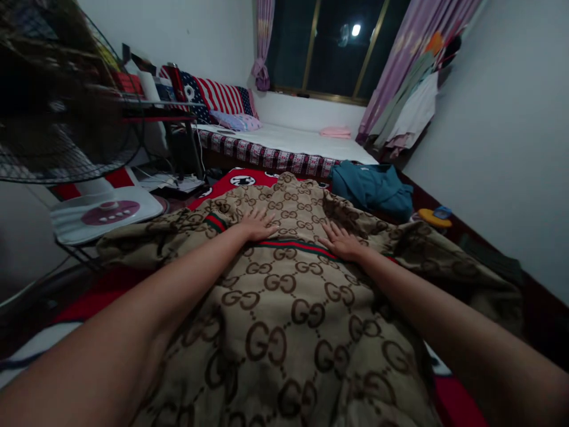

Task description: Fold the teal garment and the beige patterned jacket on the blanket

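Note:
A tan jacket (284,296) with a brown double-G pattern lies spread out in front of me, its sleeves reaching to both sides. A green and red stripe crosses its upper part. My left hand (258,225) rests flat on the cloth just above the stripe, fingers spread. On the right side of the stripe, my right hand (341,240) also lies flat with its fingers apart. Both palms touch the fabric and neither grips it. Under the jacket shows a red patterned cover (242,178).
A folded teal garment (371,188) lies beyond the right sleeve, near a yellow item (433,218). An electric fan (109,204) stands close on the left, by a cluttered table (160,104). Behind is a bed (293,139) under a window; clothes (415,107) hang at the right.

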Demonstrator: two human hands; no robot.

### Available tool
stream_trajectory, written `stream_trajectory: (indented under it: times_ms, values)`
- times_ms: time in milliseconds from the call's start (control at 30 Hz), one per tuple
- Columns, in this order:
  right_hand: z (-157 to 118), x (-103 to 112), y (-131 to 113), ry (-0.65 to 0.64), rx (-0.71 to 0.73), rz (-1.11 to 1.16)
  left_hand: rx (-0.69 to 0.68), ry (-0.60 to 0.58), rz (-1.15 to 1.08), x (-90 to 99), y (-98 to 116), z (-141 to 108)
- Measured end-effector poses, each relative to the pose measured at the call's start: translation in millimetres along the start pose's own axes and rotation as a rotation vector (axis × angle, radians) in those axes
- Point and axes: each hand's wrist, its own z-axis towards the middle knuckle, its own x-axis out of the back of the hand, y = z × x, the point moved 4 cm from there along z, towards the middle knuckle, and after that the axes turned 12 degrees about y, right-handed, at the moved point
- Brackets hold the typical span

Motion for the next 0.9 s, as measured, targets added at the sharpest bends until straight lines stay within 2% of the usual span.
stream_trajectory:
  times_ms: [200,300,400,467,500,567,600,667,767,833,900]
  values:
    - [-79,14,8,-0.002,0.085,0.030,-0.096,0.056,0.011,1.6,6,-57]
    - [-118,38,6,-0.010,0.153,0.292,-0.161,0.002,0.014,13.7,6,-78]
    - [-170,78,3,0.107,0.122,0.654,-0.274,-0.085,-0.089,34.2,9,-99]
    - [-209,103,-2,0.195,0.117,0.778,-0.340,-0.034,-0.202,49.2,16,-113]
    - [-227,111,-8,0.192,0.159,0.805,-0.363,0.019,-0.261,54.9,21,-121]
    - [-258,117,-22,0.122,0.265,0.790,-0.412,0.088,-0.357,57.7,35,-136]
    - [-270,115,-30,0.083,0.327,0.750,-0.440,0.081,-0.384,54.1,43,-143]
    - [-283,102,-44,0.052,0.447,0.623,-0.477,0.005,-0.380,39.9,55,-153]
    - [-282,81,-52,0.114,0.562,0.420,-0.457,-0.068,-0.280,20.7,62,-157]
    - [-277,76,-48,0.141,0.565,0.341,-0.420,-0.069,-0.204,18.0,59,-155]
    - [-276,85,-39,0.155,0.527,0.329,-0.398,-0.079,-0.153,22.2,56,-154]
